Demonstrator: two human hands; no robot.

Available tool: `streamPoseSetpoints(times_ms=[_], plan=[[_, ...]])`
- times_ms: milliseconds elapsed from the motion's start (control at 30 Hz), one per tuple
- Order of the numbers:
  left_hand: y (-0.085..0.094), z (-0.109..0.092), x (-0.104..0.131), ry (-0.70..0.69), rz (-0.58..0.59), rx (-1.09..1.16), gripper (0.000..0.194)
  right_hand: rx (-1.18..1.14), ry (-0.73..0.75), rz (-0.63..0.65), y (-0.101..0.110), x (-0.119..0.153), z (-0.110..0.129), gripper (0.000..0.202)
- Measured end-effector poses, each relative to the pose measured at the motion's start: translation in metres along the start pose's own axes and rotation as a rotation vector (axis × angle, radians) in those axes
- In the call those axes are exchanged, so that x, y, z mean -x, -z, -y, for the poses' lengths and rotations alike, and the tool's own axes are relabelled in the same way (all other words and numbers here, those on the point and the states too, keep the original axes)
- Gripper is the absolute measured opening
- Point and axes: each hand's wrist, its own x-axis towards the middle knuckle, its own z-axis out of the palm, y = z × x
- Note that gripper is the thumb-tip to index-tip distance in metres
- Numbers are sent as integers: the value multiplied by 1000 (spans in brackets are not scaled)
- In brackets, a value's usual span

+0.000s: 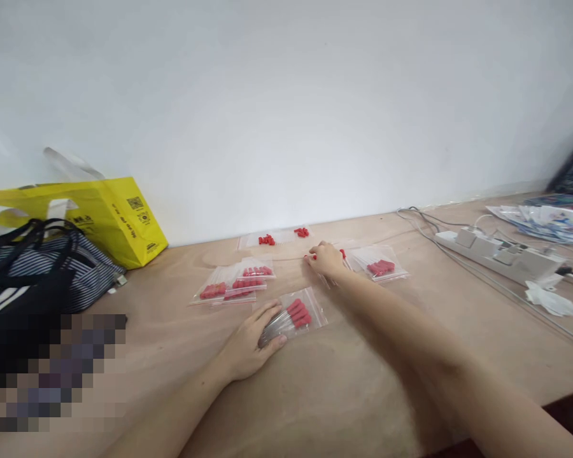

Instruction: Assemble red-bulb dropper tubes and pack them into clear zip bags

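Note:
My left hand (254, 343) lies around the near end of a clear zip bag (318, 310) that holds several thin items with red handles (298, 313). Its thumb and fingers rest on either side of the bag. Farther out, my right hand (325, 259) reaches down to the table with curled fingers, and small bits of red show at its fingertips and just behind it. What it grips is too small to make out. Left of it is an overlapping group of filled bags (239, 280). Another filled bag (381, 264) lies to its right.
Near the wall lie loose red-handled items on a clear bag (248, 242). A yellow bag (138, 226) and a striped bag (93, 270) stand at left. At right are a white power strip (501, 257), cables, a crumpled tissue (551, 299) and plastic packets (544, 219).

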Motion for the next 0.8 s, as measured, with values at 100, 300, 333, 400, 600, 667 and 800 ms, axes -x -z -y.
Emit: streamPoseSetpoints(times_ms=[100,300,333,400,600,667,800], plan=[[0,2,1,5,-42,2,44,63,-8,-15,-16,-14,8,17],[2,7,4,-45,-47,0,39,15,-10,-37,-23,-17,18,11],[1,7,4,-49,-39,4,40,-17,0,-41,-17,-16,17,12],[0,8,4,-51,-36,6,40,-84,31,-48,-1,-9,12,15],[-3,7,2,-28,-41,-14,41,-686,69,-167,33,42,-27,25],[-3,6,0,-25,-46,-28,41,-837,1,-182,32,62,-36,30],[-3,6,-1,-25,-46,-50,41,-971,-163,-187,24,83,-38,32]])
